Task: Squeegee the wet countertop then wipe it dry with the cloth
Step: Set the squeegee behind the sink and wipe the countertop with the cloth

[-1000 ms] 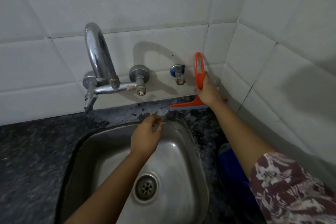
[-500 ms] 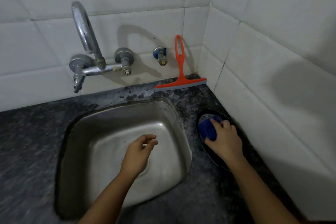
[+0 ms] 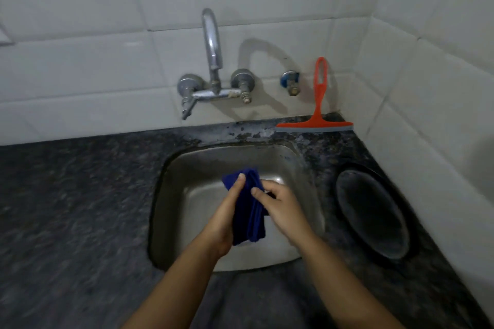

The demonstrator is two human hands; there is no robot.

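Observation:
A folded dark blue cloth (image 3: 250, 211) hangs over the steel sink (image 3: 299, 165), held between both hands. My left hand (image 3: 226, 218) lies along its left side with the thumb on top. My right hand (image 3: 280, 208) grips its right side with curled fingers. The orange squeegee (image 3: 318, 115) stands against the tiled back wall in the right corner, blade down on the dark speckled countertop (image 3: 74, 195), with no hand on it.
A chrome tap (image 3: 212, 61) with two valves juts from the wall above the sink. A small blue-capped valve (image 3: 290, 83) sits beside the squeegee. A round black plate (image 3: 371, 214) lies on the counter to the right, close to the side wall.
My right hand left the squeegee against the wall, took the blue cloth off the black plate and brought it over the sink. My left hand came up to hold it too.

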